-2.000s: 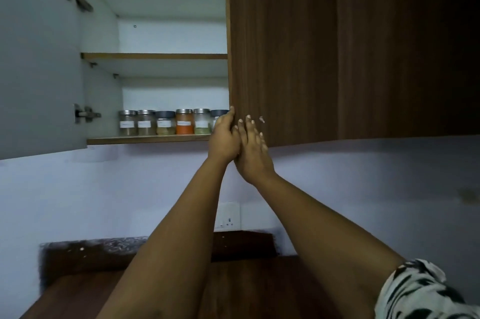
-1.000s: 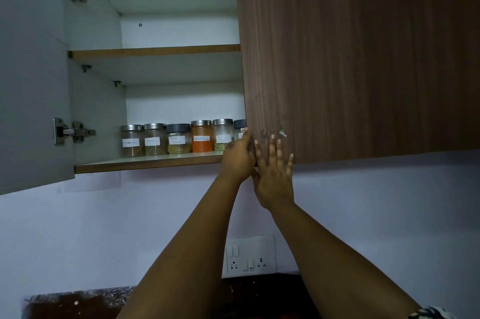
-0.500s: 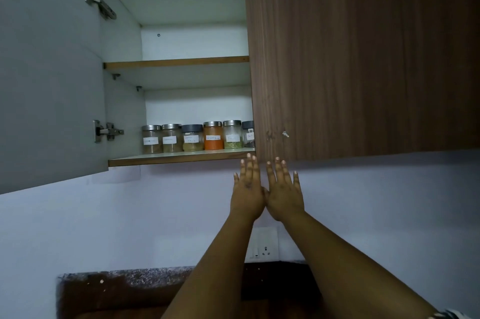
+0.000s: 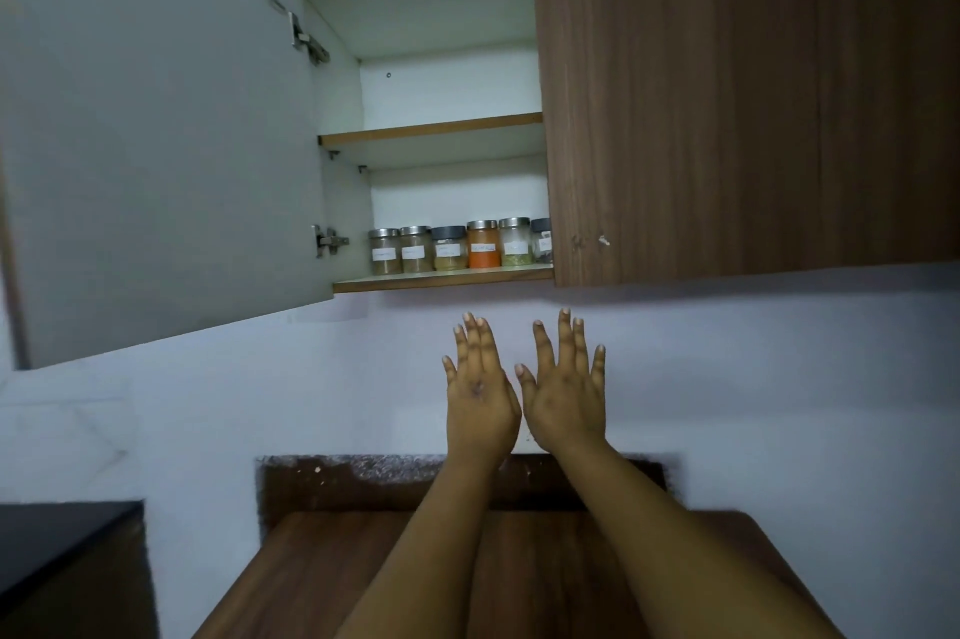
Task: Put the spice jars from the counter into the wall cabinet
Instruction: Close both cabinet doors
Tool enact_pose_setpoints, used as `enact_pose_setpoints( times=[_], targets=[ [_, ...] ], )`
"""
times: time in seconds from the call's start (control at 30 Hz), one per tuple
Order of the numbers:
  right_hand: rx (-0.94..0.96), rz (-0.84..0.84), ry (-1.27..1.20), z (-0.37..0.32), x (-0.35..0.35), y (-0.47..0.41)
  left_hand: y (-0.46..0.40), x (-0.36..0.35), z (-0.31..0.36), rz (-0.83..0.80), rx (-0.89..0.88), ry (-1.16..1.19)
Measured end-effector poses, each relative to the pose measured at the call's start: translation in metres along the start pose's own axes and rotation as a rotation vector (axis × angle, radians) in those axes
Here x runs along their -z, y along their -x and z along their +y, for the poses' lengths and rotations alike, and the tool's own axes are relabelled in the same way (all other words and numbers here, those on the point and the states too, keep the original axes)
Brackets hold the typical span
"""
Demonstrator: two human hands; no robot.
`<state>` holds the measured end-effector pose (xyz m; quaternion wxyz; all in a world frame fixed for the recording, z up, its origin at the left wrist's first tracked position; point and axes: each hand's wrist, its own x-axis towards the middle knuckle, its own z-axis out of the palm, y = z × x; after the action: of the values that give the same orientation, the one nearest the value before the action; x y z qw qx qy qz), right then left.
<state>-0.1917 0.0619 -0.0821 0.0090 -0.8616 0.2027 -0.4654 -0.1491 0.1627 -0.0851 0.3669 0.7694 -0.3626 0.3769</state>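
Above, spice jars (image 4: 460, 248) sit; each hand (image 4: 480, 396) empty below.

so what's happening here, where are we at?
A person is stocking a wall cabinet with spice jars. Six jars stand in a row on the bottom shelf; the rightmost is half hidden by the closed right door. The left door is open. Left hand and right hand are raised below the cabinet, fingers straight, holding nothing. The visible counter shows no jars.
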Motion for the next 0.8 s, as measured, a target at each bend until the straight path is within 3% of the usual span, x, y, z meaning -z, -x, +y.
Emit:
enact_pose_setpoints(
  times=[0.3, 0.63, 0.7, 0.8],
  targets=[
    [0.118, 0.07, -0.139, -0.125, 0.035, 0.029, 0.029, 0.13, -0.065, 0.177, 0.088, -0.204],
    [0.202, 0.039, -0.402, -0.337, 0.053, 0.043, 0.026, 0.316, -0.155, 0.432, -0.038, -0.363],
    [0.189, 0.026, -0.515, -0.373, 0.057, 0.045, 0.022, 0.342, -0.168, 0.482, 0.022, -0.258],
    [0.168, -0.023, -0.698, -0.412, 0.061, 0.046, 0.016, 0.362, -0.177, 0.388, 0.283, 0.209]
  ],
)
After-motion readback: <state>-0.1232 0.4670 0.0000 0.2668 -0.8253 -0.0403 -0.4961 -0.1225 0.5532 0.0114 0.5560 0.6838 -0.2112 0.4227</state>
